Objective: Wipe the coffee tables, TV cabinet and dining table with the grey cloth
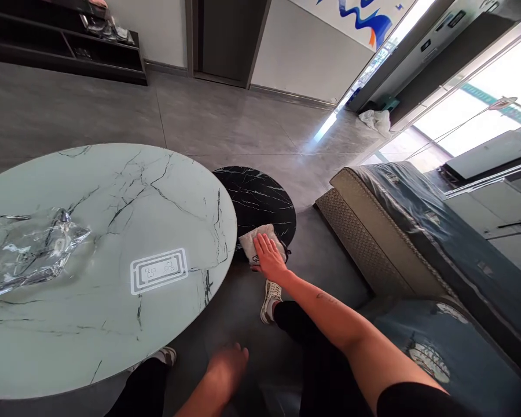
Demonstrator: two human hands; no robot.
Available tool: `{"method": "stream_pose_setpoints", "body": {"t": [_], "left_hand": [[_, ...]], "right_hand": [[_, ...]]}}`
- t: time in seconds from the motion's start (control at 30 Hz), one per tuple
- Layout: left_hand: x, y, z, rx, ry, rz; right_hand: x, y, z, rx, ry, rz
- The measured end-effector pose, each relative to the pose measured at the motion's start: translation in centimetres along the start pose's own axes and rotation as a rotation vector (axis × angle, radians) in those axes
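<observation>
And there's the right hand (270,258), fingers spread wide, pressing a white cloth (260,243) onto the black marble counter (258,197), while the left hand (226,365) hangs low, too blurred to read its fingers.

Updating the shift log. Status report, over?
Right hand flat on cloth, on black marble tabletop. Left hand low, blurred. Plastic wrap on pale marble table.

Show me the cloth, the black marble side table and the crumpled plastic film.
Cloth (250,241): head view, on its exposed corner beside the right hand (269,259).
Black marble side table (256,197): head view, on its bare top beyond the cloth.
Crumpled plastic film (30,249): head view, on its middle.
</observation>
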State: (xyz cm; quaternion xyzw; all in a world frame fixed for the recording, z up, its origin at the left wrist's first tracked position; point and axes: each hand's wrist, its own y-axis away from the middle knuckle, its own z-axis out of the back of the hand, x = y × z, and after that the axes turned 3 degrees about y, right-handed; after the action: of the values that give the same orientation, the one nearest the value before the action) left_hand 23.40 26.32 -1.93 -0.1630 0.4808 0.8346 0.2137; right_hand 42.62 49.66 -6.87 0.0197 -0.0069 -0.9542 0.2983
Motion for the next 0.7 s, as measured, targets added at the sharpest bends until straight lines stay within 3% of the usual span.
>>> {"method": "stream_pose_setpoints", "body": {"t": [0.1, 0.17, 0.27, 0.37, 0.5, 0.6, 0.7], "left_hand": [[-0.4, 0.0, 0.8, 0.042, -0.016, 0.005], [-0.5, -0.1, 1.3, 0.048, -0.023, 0.013], [-0.3, -0.2, 1.6, 0.042, -0.02, 0.029], [-0.1, -0.5, 1.5, 0.021, -0.002, 0.033], [-0.3, -0.6, 1.4, 0.044, -0.008, 0.035], [-0.3, -0.7, 1.4, 0.07, -0.003, 0.033], [-0.2, -0.9, 1.2, 0.054, 0.019, 0.039]], "right_hand": [[3.2, -1.7, 0.0, 0.002, -0.023, 0.005], [3.7, -2.2, 0.4, 0.01, -0.054, 0.026], [1.3, -1.7, 1.6, 0.047, -0.109, 0.136], [-3.5, -0.2, 2.5, 0.096, -0.136, 0.139], [-8.6, 0.6, 2.2, 0.111, -0.163, -0.13], [-9.7, -0.3, 0.6, 0.03, -0.186, -0.379], [-9.7, -1.6, -1.3, -0.132, -0.238, -0.605]]}}
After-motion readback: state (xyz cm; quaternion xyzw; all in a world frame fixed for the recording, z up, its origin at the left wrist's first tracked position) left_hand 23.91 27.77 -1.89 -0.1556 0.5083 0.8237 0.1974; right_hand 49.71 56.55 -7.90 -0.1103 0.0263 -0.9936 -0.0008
